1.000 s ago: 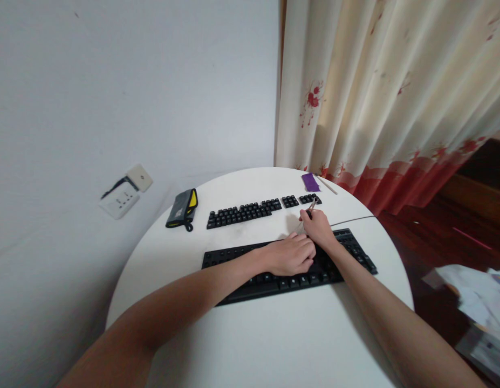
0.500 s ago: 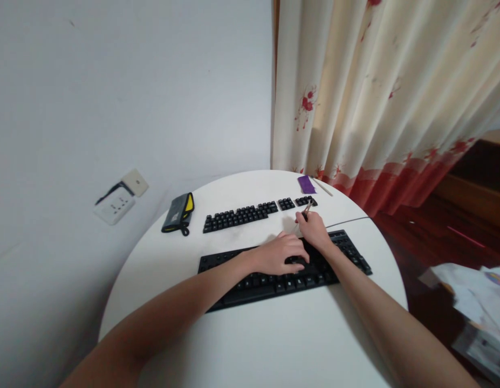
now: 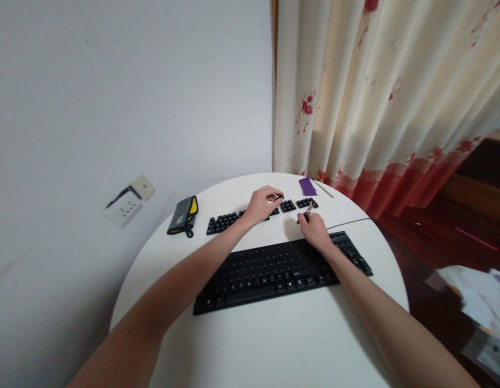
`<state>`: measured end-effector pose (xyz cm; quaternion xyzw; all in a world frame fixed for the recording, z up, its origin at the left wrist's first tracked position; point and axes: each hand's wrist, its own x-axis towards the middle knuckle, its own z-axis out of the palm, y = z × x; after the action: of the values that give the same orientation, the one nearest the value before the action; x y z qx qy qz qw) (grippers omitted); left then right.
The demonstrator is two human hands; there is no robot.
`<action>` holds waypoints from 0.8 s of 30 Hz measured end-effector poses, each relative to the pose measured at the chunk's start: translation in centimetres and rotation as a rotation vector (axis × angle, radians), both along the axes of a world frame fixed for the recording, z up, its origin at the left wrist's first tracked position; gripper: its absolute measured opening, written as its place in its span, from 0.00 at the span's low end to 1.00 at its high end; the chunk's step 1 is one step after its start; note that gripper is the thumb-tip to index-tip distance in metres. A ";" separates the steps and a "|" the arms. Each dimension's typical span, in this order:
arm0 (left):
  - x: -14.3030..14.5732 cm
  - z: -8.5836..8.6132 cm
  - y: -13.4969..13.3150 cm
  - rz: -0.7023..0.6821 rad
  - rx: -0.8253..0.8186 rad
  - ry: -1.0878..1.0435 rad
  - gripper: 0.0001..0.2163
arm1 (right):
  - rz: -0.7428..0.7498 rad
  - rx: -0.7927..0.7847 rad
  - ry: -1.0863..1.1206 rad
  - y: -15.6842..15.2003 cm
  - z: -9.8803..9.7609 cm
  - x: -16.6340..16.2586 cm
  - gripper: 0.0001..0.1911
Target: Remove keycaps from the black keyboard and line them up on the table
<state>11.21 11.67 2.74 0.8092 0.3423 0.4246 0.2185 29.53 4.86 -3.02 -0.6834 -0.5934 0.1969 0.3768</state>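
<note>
A black keyboard point(image 3: 269, 269) lies across the table, with many key positions bare of caps and some keycaps in its front rows. Behind it, removed black keycaps point(image 3: 225, 222) are laid out in rows. Over the right end of the longest group, my left hand point(image 3: 262, 205) pinches a small black keycap point(image 3: 280, 196) between thumb and fingers. My right hand point(image 3: 314, 229) is closed around a slim tool with metal prongs point(image 3: 310, 208), likely a keycap puller, just above the keyboard's back edge. Its handle is mostly hidden in the fist.
On the round white table point(image 3: 241, 345), a grey and yellow pouch point(image 3: 183, 215) sits at the left. A purple cloth point(image 3: 307, 186) and a thin pale stick point(image 3: 324, 188) lie at the back right. The keyboard cable point(image 3: 349, 221) runs off the right edge.
My left hand has moved from the keyboard, away from me, to the laid-out keycaps, with a keycap in its fingers. My right hand has stayed nearly still with the tool.
</note>
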 end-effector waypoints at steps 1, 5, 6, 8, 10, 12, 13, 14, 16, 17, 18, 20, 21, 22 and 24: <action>0.2 -0.5 0.3 0.020 0.010 0.044 0.07 | -0.004 0.001 0.002 0.0 0.1 0.0 0.19; 0.6 -3.2 0.1 0.090 0.068 0.277 0.09 | -0.024 0.006 0.012 0.1 0.2 0.3 0.20; 0.6 -3.8 -0.2 0.090 0.074 0.308 0.09 | -0.027 0.005 0.014 0.2 0.2 0.4 0.21; 0.5 -4.6 -0.6 0.084 0.079 0.357 0.10 | -0.028 0.001 0.016 0.2 0.2 0.4 0.21; 0.5 -5.0 -0.9 0.089 0.090 0.407 0.09 | -0.027 -0.002 0.017 0.3 0.1 0.4 0.21; 0.4 -5.1 -1.0 0.105 0.102 0.446 0.09 | -0.026 -0.001 0.019 0.3 0.1 0.4 0.20; 0.3 -5.1 -1.0 0.114 0.107 0.460 0.08 | -0.025 0.000 0.020 0.3 0.1 0.3 0.20; 0.3 -5.1 -0.9 0.122 0.111 0.473 0.07 | -0.025 0.002 0.022 0.3 0.1 0.3 0.20; 0.1 -5.2 -0.9 0.134 0.128 0.502 0.05 | -0.025 0.005 0.025 0.2 0.1 0.3 0.20; 0.0 -5.3 -0.8 0.144 0.141 0.514 0.04 | -0.025 0.004 0.026 0.2 0.1 0.3 0.19; -0.1 -5.4 -0.7 0.155 0.155 0.521 0.04 | -0.025 0.004 0.028 0.2 0.1 0.3 0.19; -0.3 -5.5 -0.6 0.174 0.173 0.521 0.05 | -0.024 0.003 0.029 0.2 0.1 0.3 0.20; -0.4 -5.5 -0.6 0.176 0.172 0.515 0.05 | -0.023 0.003 0.030 0.2 0.1 0.3 0.20; -0.5 -5.5 -0.5 0.172 0.168 0.511 0.05 | -0.022 0.004 0.030 0.2 0.2 0.3 0.20; -0.7 -5.6 -0.5 0.156 0.155 0.505 0.06 | -0.019 0.006 0.031 0.1 0.2 0.3 0.20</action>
<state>10.54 11.20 -2.82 0.8750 0.4135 0.2500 0.0303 29.81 4.97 -2.83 -0.6847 -0.5816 0.2021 0.3901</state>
